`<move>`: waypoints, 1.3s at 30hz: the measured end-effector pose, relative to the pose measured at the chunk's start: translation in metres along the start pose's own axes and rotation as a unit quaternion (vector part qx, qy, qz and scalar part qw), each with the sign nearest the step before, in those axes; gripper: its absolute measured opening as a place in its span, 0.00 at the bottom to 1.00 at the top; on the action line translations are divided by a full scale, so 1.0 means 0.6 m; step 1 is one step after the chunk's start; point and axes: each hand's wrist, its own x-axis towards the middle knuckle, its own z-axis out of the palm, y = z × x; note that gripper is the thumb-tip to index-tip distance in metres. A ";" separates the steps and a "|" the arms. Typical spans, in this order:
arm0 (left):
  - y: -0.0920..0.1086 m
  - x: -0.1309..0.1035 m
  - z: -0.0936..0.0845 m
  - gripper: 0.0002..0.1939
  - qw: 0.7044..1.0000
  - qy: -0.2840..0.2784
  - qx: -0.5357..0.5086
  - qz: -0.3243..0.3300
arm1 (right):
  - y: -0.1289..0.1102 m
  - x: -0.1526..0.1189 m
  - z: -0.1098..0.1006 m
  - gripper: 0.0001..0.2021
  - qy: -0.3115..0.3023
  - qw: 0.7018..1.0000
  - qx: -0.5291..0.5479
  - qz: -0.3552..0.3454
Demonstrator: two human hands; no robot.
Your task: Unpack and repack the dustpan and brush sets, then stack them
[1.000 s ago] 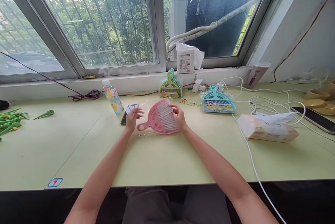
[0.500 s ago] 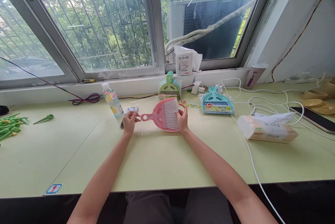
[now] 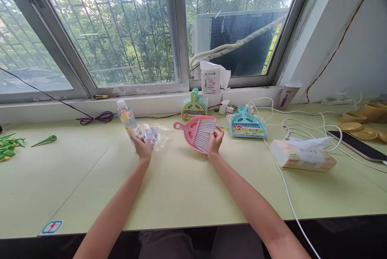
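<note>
The pink dustpan-and-brush set (image 3: pixel 198 132) sits mid-desk, a bit past centre toward 12 o'clock, handle pointing to 10 o'clock. My right hand (image 3: pixel 215 145) has it pinched at the wide bristle end, fingers closed on the edge. It looks like light, stiff plastic that won't slip much; the bristles are soft, so I'd say the rim or the handle is the better place to hold it.

My left hand (image 3: pixel 142 146), at 9 o'clock from the pan, is closed on a crinkly clear plastic wrapper (image 3: pixel 154 134). It's flimsy and slick, and I can't tell if anything's inside. The water bottle (image 3: pixel 127 117) just beside it looks partly full.

Two more sets, green (image 3: pixel 194 106) and teal (image 3: pixel 247 123), are bagged at 12 and 2 o'clock. The tissue pack (image 3: pixel 302 155) at 3 o'clock is open.
</note>
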 end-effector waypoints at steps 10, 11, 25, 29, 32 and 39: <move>0.077 -0.046 -0.008 0.29 0.976 0.078 0.043 0.200 | -0.002 -0.025 0.010 0.28 -0.071 0.990 0.079 0.094; 0.086 -0.056 -0.006 0.27 0.979 0.042 -0.012 0.200 | -0.003 -0.029 0.011 0.28 -0.084 0.984 0.102 0.117; 0.107 -0.147 0.037 0.18 0.935 -0.317 -0.160 -0.018 | -0.030 -0.055 0.019 0.24 -0.164 0.978 0.097 0.078; 0.106 -0.144 0.033 0.16 0.940 -0.314 -0.130 -0.026 | -0.055 -0.050 0.011 0.16 -0.063 0.992 0.008 -0.106; 0.103 -0.143 0.033 0.16 0.933 -0.333 -0.133 -0.014 | -0.075 -0.058 0.006 0.11 -0.066 0.958 -0.114 -0.254; 0.090 -0.142 0.043 0.18 0.925 -0.354 -0.136 0.004 | -0.074 -0.109 0.011 0.09 -0.278 0.749 -0.422 -0.429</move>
